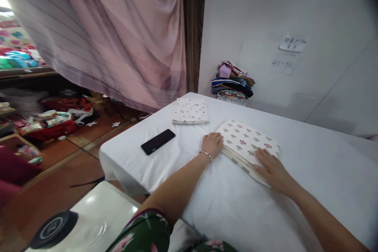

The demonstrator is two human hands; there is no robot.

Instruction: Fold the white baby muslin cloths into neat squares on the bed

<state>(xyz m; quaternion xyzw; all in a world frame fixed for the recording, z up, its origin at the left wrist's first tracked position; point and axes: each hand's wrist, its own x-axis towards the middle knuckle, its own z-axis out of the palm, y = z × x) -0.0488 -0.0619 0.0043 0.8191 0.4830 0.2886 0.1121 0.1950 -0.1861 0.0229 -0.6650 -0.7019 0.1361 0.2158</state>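
A folded white cloth with grey and red heart prints [246,141] lies on a white-covered table [310,173]. My left hand [212,144], a thin bracelet on its wrist, rests against the cloth's left corner with its fingers curled at the edge. My right hand [271,167] lies flat on top of the cloth's near right part, fingers stretched out. Neither hand lifts the cloth.
A second folded white patterned cloth [191,111] and a black phone [158,141] lie to the left on the table. A stack of coloured folded fabrics [232,82] sits by the wall. A pink curtain [124,35] hangs behind. A white appliance top [88,220] stands near left.
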